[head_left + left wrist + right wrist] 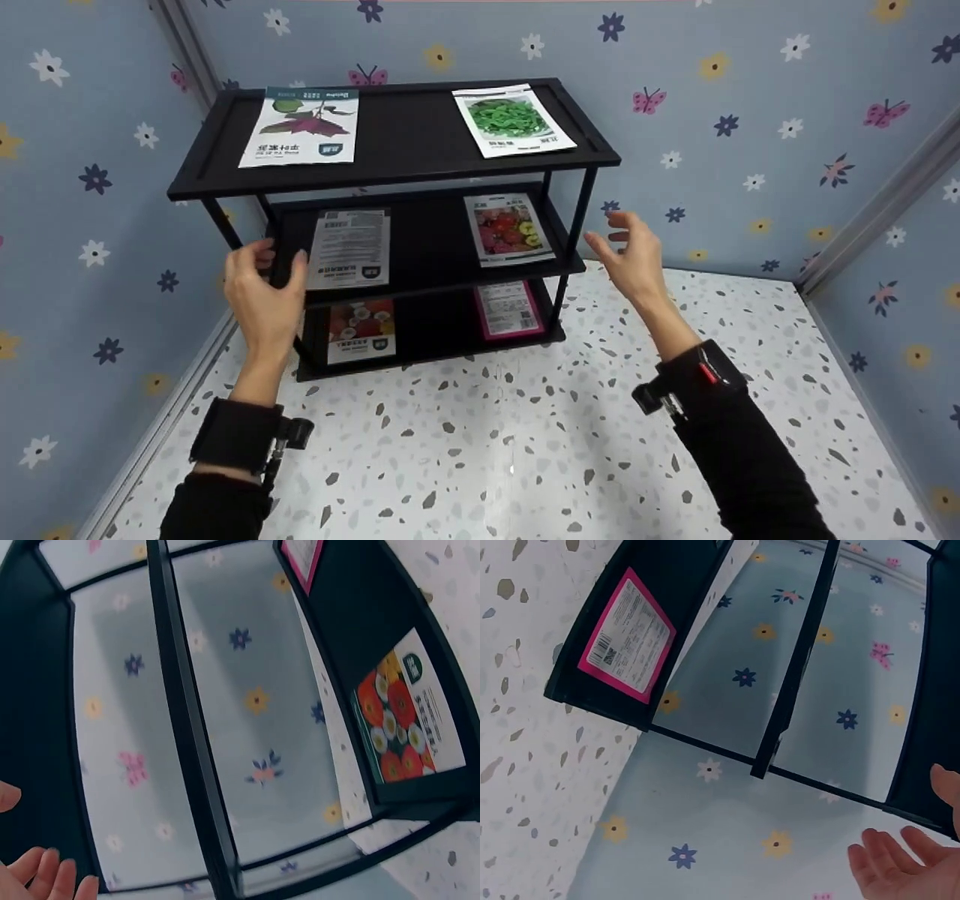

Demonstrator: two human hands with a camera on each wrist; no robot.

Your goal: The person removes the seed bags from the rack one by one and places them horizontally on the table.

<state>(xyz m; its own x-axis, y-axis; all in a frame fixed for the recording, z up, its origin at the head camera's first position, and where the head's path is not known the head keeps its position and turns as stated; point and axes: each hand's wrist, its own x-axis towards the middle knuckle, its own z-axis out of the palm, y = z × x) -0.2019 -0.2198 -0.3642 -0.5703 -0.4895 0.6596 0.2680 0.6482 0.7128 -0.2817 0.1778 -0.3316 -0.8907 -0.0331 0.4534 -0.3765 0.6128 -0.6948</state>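
A black three-tier shelf rack point(405, 142) stands in front of me, with seed packets lying on each tier. My left hand point(264, 296) is beside its left end, near the middle tier, thumb and fingers apart and nothing between them; whether it touches the post is unclear. To the right of the rack my right hand point(631, 259) hovers, apart from it, fingers loosely bent around nothing. On top lie a purple-leaf packet point(304, 127) and a green-leaf packet point(514, 120). The middle tier bears a grey text-covered packet point(350, 247) and a red-and-yellow picture packet point(510, 229).
On the bottom tier are an orange-flower packet point(401, 712) and a pink-edged packet point(630, 634). Flower-patterned walls point(720, 150) rise behind the rack and on both sides. Speckled white flooring point(480, 450) spreads in front of it.
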